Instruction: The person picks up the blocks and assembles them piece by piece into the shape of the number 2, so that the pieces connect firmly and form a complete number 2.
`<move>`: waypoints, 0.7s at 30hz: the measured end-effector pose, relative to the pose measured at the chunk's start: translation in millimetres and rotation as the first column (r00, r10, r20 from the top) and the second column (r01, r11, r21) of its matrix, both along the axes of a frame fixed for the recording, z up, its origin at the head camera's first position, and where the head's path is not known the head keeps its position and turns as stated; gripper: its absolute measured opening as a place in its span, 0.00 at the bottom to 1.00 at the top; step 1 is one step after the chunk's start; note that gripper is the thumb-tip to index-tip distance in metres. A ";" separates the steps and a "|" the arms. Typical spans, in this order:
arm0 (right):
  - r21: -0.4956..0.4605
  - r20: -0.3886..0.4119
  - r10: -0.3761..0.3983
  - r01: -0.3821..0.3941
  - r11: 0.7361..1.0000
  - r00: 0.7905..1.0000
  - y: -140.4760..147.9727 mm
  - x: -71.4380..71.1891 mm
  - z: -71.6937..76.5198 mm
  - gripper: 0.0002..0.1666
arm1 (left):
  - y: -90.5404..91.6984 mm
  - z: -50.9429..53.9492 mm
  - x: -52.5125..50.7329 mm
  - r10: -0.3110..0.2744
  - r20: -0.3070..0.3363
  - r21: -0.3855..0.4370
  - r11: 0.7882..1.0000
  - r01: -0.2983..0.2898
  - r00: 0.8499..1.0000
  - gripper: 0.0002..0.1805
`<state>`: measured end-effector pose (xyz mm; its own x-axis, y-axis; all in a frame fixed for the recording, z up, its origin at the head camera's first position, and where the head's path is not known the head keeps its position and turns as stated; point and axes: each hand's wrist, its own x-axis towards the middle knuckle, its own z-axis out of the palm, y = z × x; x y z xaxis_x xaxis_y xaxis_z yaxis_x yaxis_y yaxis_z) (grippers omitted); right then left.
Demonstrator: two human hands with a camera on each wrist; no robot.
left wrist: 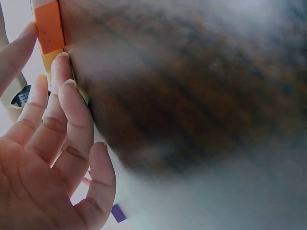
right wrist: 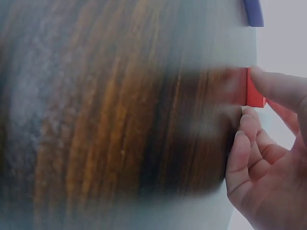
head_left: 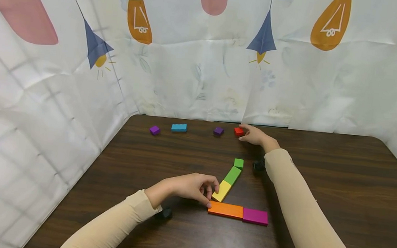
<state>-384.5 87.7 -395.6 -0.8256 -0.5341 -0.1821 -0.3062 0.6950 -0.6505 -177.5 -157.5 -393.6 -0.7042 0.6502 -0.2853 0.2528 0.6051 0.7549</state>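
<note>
At the far edge of the table, my right hand (head_left: 256, 136) pinches a small red block (head_left: 239, 132); the right wrist view shows the thumb against the red block (right wrist: 254, 88) and the other fingers bent beside it. My left hand (head_left: 194, 186) lies near the row of blocks, its thumb touching the left end of an orange block (head_left: 226, 210) and its fingers loosely bent by a yellow block (head_left: 222, 191). A magenta block (head_left: 255, 216) abuts the orange one. Beyond the yellow block, a long green block (head_left: 232, 175) and a small green block (head_left: 239, 163) continue a slanted line.
Along the far side of the dark wooden table (head_left: 321, 191) sit a purple block (head_left: 155, 130), a blue block (head_left: 179, 127) and a dark purple block (head_left: 218, 131). A patterned white curtain (head_left: 202, 80) hangs behind the table and along its left side.
</note>
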 end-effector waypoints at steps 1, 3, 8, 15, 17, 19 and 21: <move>0.001 -0.003 0.001 -0.001 1.000 1.000 -0.1 0.2 0.0 0.37 | 0.1 -0.2 0.1 -0.001 0.000 0.000 1.000 0.001 1.000 0.19; 0.001 -0.008 -0.003 0.003 1.000 1.000 0.1 0.6 -0.1 0.36 | 0.2 -0.6 0.2 -0.003 -0.001 0.001 1.000 0.003 1.000 0.19; -0.005 -0.029 -0.020 0.020 1.000 0.999 1.1 -0.2 -1.5 0.29 | 0.1 -0.4 0.0 -0.008 -0.004 0.000 1.000 0.008 1.000 0.19; 0.008 -0.038 -0.027 0.028 1.000 0.999 3.1 -0.5 -1.5 0.24 | 0.4 0.8 -0.5 -0.008 -0.004 -0.005 1.000 0.008 1.000 0.19; 0.006 -0.043 -0.024 0.025 1.000 0.999 3.7 -0.4 -1.3 0.24 | 0.5 1.1 -0.6 -0.006 -0.005 -0.006 1.000 0.006 1.000 0.19; 0.006 -0.048 -0.025 0.026 1.000 0.999 3.8 -0.2 -1.2 0.23 | 0.4 1.2 -0.6 -0.006 -0.005 -0.006 1.000 0.006 1.000 0.19; 0.006 -0.047 -0.028 0.028 1.000 0.998 3.7 0.1 -1.2 0.22 | 0.1 1.2 -0.6 -0.005 -0.003 -0.005 1.000 0.005 1.000 0.19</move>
